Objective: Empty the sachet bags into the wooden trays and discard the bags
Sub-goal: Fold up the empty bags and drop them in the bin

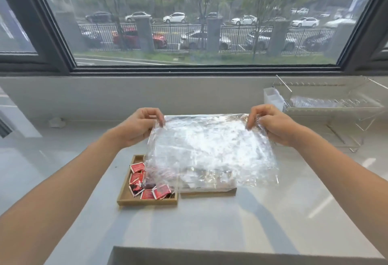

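A large clear plastic bag [210, 149] hangs in the air above the table, pinched by its top corners. My left hand [138, 126] grips the top left corner and my right hand [270, 124] grips the top right. Below it a wooden tray [126, 198] holds several red sachets [147, 187]. A second wooden tray [210, 193] lies right beside it, mostly hidden behind the bag; pale sachets show dimly through the plastic.
A wire rack [336, 105] with clear plastic lying in it stands at the back right beside a white box [273, 97]. The windowsill wall runs behind the grey table [210, 222]. A raised ledge crosses the near edge.
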